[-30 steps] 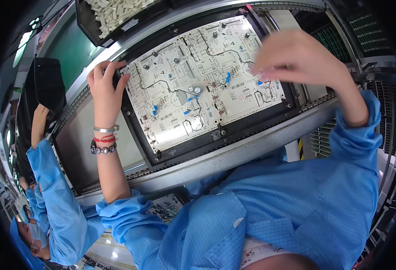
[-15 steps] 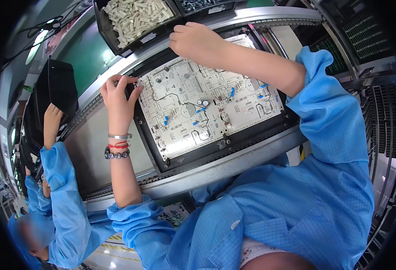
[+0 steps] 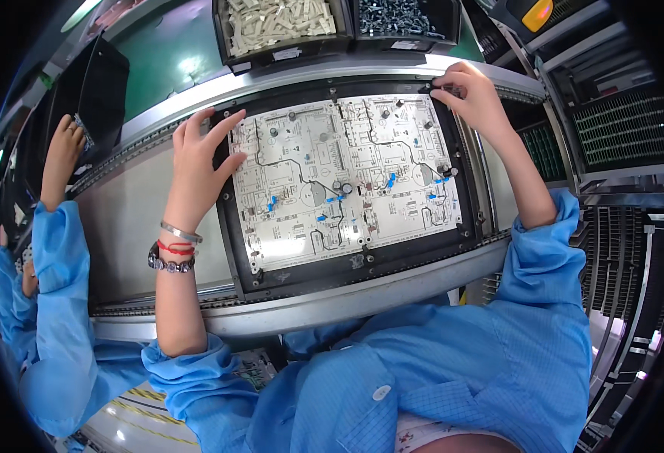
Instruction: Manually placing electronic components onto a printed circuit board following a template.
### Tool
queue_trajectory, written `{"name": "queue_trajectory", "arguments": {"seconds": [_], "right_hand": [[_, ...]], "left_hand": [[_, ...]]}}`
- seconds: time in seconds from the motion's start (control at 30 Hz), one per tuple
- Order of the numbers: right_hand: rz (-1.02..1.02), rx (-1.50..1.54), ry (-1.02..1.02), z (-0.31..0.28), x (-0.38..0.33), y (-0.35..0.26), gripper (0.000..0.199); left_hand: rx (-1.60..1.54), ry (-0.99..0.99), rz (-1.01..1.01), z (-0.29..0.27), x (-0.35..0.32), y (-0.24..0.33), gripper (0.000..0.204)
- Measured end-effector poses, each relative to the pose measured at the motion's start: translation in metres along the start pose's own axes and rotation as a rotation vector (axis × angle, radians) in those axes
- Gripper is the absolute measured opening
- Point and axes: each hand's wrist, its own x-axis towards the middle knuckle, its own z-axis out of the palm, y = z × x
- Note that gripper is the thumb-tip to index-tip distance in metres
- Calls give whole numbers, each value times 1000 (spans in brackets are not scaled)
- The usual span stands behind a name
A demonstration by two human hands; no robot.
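Note:
A white printed circuit board lies in a black carrier frame. Blue parts, round capacitors and black wires sit on it. At the frame's left edge is my left hand, open, thumb and fingers spread, the fingertips beside the board's upper left corner. My right hand has come to the frame's upper right corner. Its thumb and fingers close around a small dark spot there; what lies between them is too small to make out.
Bins of white parts and dark screw-like parts stand beyond the metal rail. At left, a co-worker's hand is at a black bin. Racks stand on the right.
My right hand has moved right, from above the board's far edge to the frame's upper right corner. My left hand's fingers have spread wider. The view has shifted.

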Motion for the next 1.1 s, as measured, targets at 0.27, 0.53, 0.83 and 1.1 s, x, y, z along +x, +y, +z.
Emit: {"name": "queue_trajectory", "arguments": {"seconds": [0.27, 0.53, 0.83, 1.1], "right_hand": [[35, -98, 41, 13, 5, 3, 18], [-61, -565, 17, 12, 5, -34, 24], [12, 110, -55, -46, 78, -59, 26], [-186, -185, -332, 76, 184, -27, 19]], "left_hand": [[-155, -13, -22, 9, -1, -11, 61], [-138, 54, -7, 9, -1, -12, 77], [-796, -207, -548, 13, -5, 16, 99], [-685, 104, -184, 98, 33, 66, 88]]}}
